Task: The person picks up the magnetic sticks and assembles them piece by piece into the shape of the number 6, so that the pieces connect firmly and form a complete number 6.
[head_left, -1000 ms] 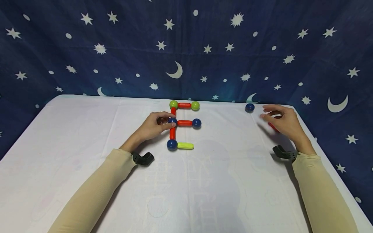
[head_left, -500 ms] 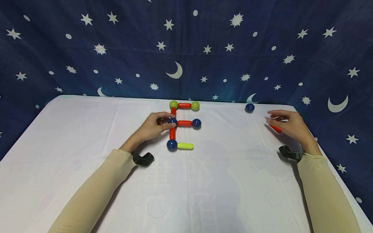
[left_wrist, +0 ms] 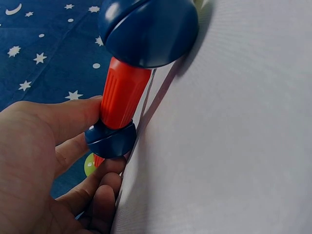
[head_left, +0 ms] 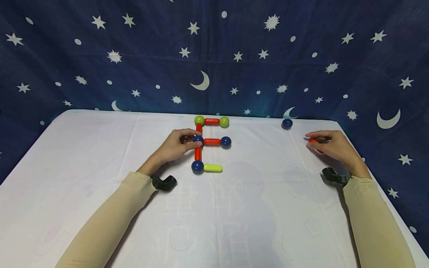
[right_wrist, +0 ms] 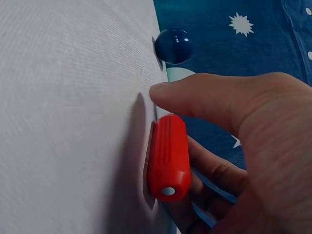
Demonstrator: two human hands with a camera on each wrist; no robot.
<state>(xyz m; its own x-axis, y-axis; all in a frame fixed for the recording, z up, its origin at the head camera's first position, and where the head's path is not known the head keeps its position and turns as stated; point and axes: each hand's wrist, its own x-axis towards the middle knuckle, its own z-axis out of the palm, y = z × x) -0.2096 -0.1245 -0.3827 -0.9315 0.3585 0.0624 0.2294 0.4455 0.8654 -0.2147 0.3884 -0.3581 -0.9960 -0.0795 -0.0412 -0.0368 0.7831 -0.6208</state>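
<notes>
My left hand (head_left: 177, 144) pinches a blue magnetic ball (left_wrist: 111, 140) between thumb and fingers. This ball is the middle joint of an E-shaped figure lying on the table, built of balls and red rods (head_left: 212, 142). A lime rod (head_left: 213, 168) extends right from the figure's lower blue ball (head_left: 197, 166). At the table's right side, my right hand (head_left: 331, 144) is around a loose red magnetic rod (right_wrist: 169, 158). In the right wrist view, the thumb sits apart above the rod's far end, with the fingers behind it.
A loose blue ball (head_left: 286, 124) lies near the back edge, left of my right hand. Green balls (head_left: 224, 121) top the figure. Behind the white-covered table (head_left: 268, 208) hangs a dark blue star-patterned cloth (head_left: 147, 44).
My right hand has shifted right and slightly nearer. The red rod, mostly covered by the hand earlier, now shows between thumb and fingers. My left hand and the figure stay put.
</notes>
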